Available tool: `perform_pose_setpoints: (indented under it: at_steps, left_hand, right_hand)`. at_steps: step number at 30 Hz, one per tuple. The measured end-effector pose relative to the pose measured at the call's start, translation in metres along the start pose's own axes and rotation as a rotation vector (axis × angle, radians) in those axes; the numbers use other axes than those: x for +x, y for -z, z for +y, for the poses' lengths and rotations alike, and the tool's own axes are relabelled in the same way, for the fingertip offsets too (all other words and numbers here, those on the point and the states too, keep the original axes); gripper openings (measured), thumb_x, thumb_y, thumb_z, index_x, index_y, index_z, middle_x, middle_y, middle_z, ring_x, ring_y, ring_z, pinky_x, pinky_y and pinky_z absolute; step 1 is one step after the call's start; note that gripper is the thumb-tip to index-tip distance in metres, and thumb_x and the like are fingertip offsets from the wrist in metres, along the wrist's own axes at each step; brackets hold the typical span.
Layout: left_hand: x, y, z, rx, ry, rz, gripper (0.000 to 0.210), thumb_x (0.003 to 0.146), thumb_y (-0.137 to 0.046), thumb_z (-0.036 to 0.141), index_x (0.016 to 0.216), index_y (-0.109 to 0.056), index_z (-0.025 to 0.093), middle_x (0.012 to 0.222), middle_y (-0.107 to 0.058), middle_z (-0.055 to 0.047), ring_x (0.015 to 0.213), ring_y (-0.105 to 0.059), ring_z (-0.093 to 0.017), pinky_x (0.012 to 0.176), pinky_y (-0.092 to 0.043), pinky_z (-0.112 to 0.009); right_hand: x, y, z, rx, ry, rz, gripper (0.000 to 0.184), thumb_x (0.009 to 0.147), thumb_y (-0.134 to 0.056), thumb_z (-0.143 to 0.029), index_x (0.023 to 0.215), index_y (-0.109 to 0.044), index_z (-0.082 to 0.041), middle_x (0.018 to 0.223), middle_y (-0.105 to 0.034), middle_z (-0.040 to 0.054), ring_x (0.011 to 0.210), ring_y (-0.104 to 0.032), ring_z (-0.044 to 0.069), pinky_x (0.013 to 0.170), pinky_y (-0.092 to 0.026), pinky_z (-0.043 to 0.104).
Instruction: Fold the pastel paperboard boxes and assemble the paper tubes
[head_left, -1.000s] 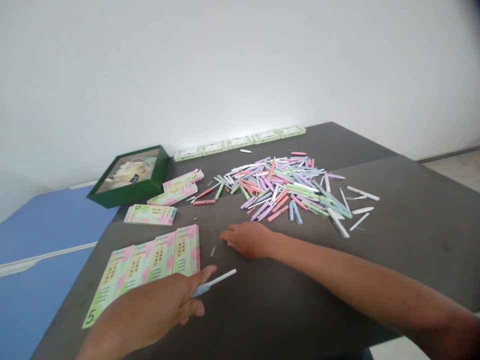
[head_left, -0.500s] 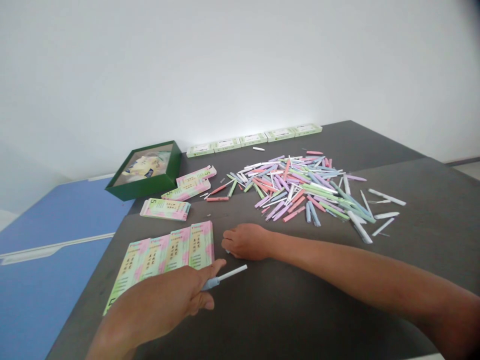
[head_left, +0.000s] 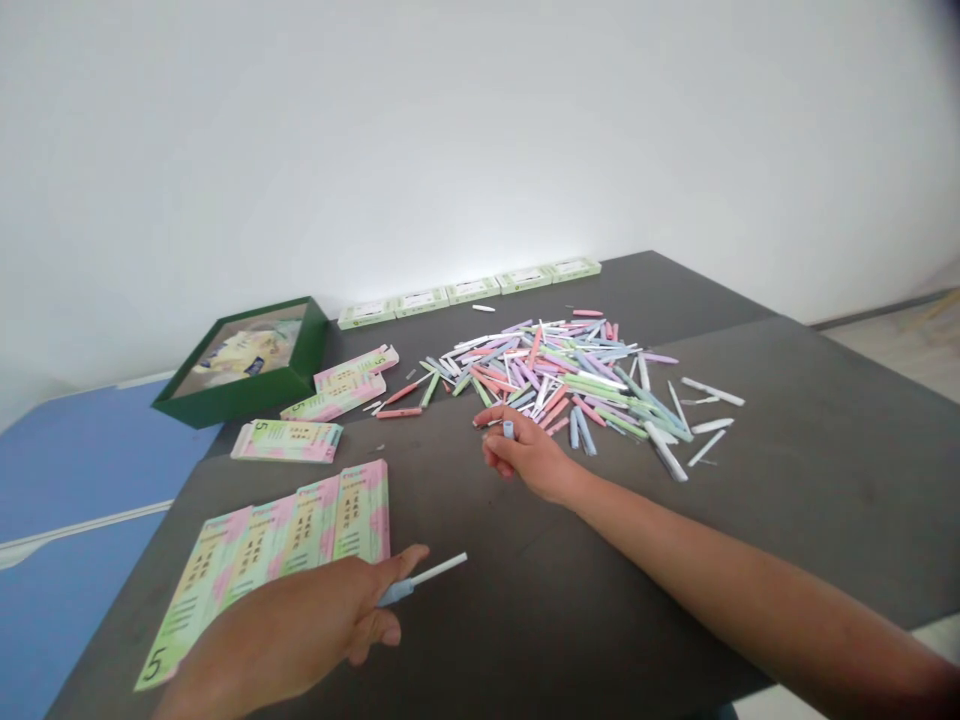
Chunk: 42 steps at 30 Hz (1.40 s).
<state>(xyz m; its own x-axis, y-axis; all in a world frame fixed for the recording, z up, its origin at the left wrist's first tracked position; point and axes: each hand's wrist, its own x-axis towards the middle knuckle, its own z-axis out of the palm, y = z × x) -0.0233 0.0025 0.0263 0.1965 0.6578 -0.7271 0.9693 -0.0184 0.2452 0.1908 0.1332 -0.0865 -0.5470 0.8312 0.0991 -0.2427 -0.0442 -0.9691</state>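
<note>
- Fingers of left hand (head_left: 319, 610) are pinching blue barrel (head_left: 397, 593), white refill (head_left: 441, 568) projecting, over grey table (head_left: 525, 630).
- Right hand (head_left: 531, 455), fingers curled, is holding small blue piece (head_left: 508, 429) near pile of pen parts (head_left: 555, 370).

Open counter (head_left: 540, 610) lies between the left hand (head_left: 322, 610) and the right hand (head_left: 529, 455), with a pen (head_left: 431, 573) jutting in; a lane leads on past the cartons (head_left: 255, 550). Pens (head_left: 551, 370) block the middle, the green box (head_left: 240, 398) the far left, the wall (head_left: 480, 130) the back; more room lies right of the pens, beyond the forearm (head_left: 697, 565)
</note>
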Motion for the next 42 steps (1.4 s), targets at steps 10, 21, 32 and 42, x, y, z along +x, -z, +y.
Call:
perform_pose_setpoints:
  at_steps: [10,21,32,42]
  left_hand:
    - [0.012,-0.002,0.002,-0.001,0.032,-0.045,0.054,0.084,-0.037,0.032,0.138,-0.035,0.035,0.075,-0.069,0.004,0.073,-0.064,-0.018,0.068,-0.042,-0.026]
    - [0.013,-0.007,0.0,-0.016,-0.023,-0.041,0.056,0.083,-0.04,0.032,0.138,-0.035,0.034,0.071,-0.069,0.004,0.069,-0.064,-0.017,0.064,-0.043,-0.025]
    - [0.013,-0.009,0.003,0.032,-0.021,-0.042,0.056,0.083,-0.038,0.028,0.139,-0.033,0.035,0.073,-0.069,0.003,0.071,-0.065,-0.019,0.064,-0.042,-0.027]
    - [0.013,-0.006,0.011,0.046,-0.026,-0.059,0.057,0.083,-0.038,0.026,0.139,-0.034,0.032,0.072,-0.069,0.002,0.071,-0.065,-0.019,0.065,-0.042,-0.026]
  right_hand:
    - [-0.02,0.008,0.005,0.388,-0.185,-0.03,0.017,0.075,-0.058,-0.025,0.088,-0.05,-0.018,0.069,-0.064,-0.0002,0.04,-0.052,0.009,0.039,-0.038,0.021]
    - [-0.012,0.006,0.007,0.616,-0.483,0.075,0.011,0.077,-0.047,-0.023,0.076,-0.055,-0.015,0.06,-0.053,-0.0011,0.056,-0.057,0.013,0.056,-0.045,0.026]
    - [-0.009,0.007,0.004,0.333,-0.235,0.141,0.015,0.059,-0.05,-0.01,0.073,-0.052,-0.016,0.055,-0.051,-0.0047,0.049,-0.049,0.009,0.048,-0.037,0.021]
    - [-0.003,0.008,0.008,0.302,-0.239,0.146,0.029,0.064,-0.049,-0.016,0.091,-0.042,-0.02,0.058,-0.061,-0.0058,0.034,-0.048,0.009,0.035,-0.033,0.019]
